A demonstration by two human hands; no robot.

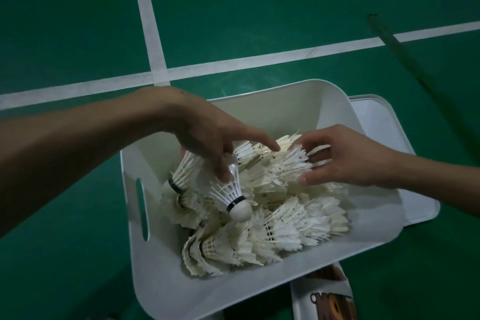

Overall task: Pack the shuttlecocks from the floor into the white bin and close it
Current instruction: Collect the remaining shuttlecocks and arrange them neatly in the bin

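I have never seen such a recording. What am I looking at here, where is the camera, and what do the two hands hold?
There is no machine here, only a person. The one camera sits on the person's head and looks down at the hands. On the green court floor stands a white bin, filled with a pile of shuttlecocks. The left hand pinches one shuttlecock by its feathers, cork downward, above the pile. The right hand curls its fingers round a cluster at the far side of the pile. A white lid lies at the bin's right side.
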